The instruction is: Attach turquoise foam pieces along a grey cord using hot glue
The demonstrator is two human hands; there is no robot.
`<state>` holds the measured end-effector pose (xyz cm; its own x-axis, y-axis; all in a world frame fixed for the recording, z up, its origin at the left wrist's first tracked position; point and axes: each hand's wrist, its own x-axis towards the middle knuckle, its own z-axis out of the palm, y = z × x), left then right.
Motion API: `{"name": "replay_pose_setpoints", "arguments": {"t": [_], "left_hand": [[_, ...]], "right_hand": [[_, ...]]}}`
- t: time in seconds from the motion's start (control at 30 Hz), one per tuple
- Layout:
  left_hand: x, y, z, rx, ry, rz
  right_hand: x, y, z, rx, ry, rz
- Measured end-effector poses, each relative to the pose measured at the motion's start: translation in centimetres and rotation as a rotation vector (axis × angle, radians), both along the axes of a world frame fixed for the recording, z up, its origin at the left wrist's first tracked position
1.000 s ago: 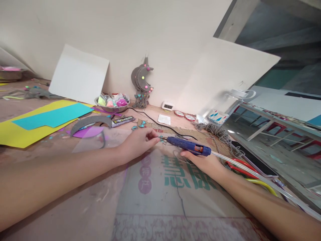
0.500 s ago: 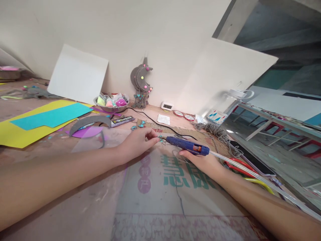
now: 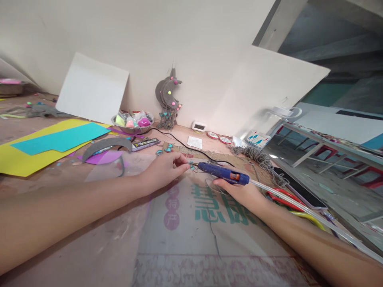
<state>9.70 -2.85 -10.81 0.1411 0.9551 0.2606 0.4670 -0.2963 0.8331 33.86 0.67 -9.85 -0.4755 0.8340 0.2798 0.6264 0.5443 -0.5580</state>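
The left hand (image 3: 167, 171)'s grip pinches a small teal piece (image 3: 191, 165), well inside table edges.

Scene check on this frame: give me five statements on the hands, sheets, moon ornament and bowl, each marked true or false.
1. The right hand holds the blue glue gun. True.
2. The nozzle points away from the left hand. False: it points toward the left hand, at its fingertips.
3. The turquoise sheet lies on the yellow sheet. True.
4. The moon ornament lies flat. False: the moon ornament is upright against the wall.
5. The bowl holds colorful packets. True.
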Motion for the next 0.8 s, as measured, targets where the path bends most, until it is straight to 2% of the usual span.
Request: {"name": "replay_pose_setpoints", "arguments": {"t": [0.8], "left_hand": [[-0.05,0.01,-0.14,0.022,0.021,-0.006]], "right_hand": [[0.17,0.03,-0.22,0.039,-0.021,-0.034]]}}
